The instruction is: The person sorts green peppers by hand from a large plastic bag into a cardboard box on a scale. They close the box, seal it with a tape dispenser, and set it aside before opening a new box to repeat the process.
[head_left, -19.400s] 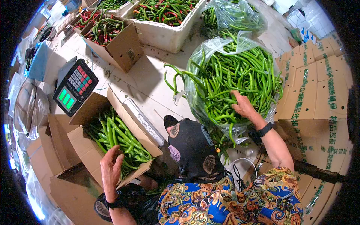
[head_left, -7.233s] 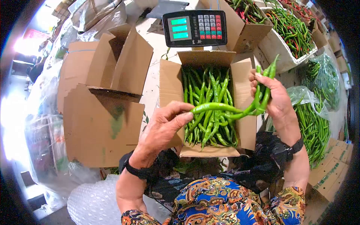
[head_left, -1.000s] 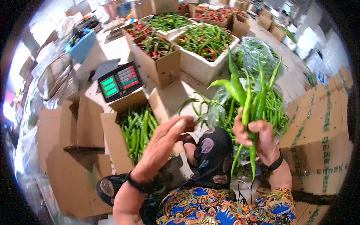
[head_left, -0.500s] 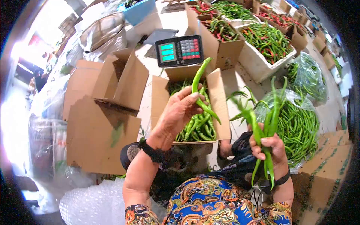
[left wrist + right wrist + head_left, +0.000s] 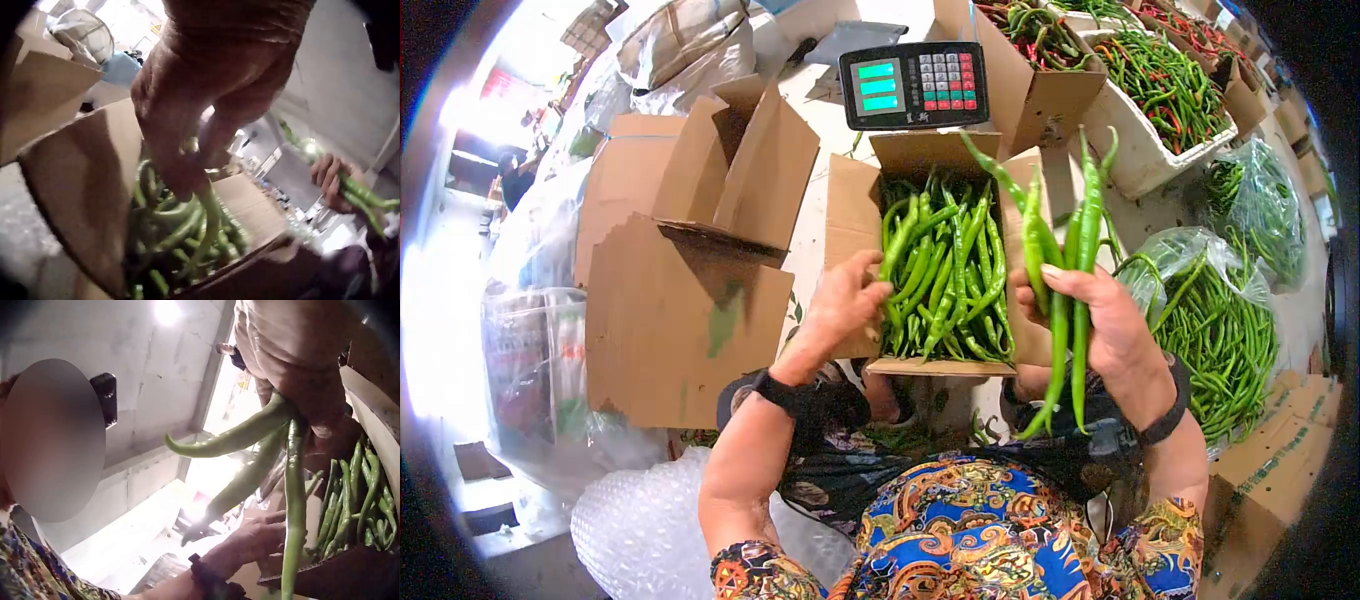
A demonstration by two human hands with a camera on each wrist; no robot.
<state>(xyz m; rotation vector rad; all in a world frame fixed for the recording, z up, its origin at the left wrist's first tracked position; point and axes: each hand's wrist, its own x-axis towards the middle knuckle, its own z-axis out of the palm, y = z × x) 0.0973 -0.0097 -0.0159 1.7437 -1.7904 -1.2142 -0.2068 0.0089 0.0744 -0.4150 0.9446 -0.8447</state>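
My left hand (image 5: 840,305) is at the left side of an open cardboard box (image 5: 855,210). Its thumb and fingertips pinch the near end of a long green chili pepper (image 5: 209,228), which lies over the others in the box. Rows of green chili peppers (image 5: 960,270) fill that box, mostly lined up lengthwise. To the right of the box, my right hand (image 5: 1105,320) grips a small bunch of green chili peppers (image 5: 1085,235), held upright with ends sticking out above and below the fist. In the right wrist view, several peppers of this bunch (image 5: 294,494) hang from the hand.
A lit scale display (image 5: 912,85) stands behind the box. An open clear plastic bag (image 5: 1190,250) of green peppers lies at right, beside printed cartons (image 5: 1280,450). A white foam box (image 5: 1145,145) of mixed peppers is behind. Folded cardboard (image 5: 680,340) and bubble wrap (image 5: 640,520) are at left.
The left hand carried one pepper from beside the bunch down to the box's left side. The right hand keeps its bunch. The head view has swung over the box.
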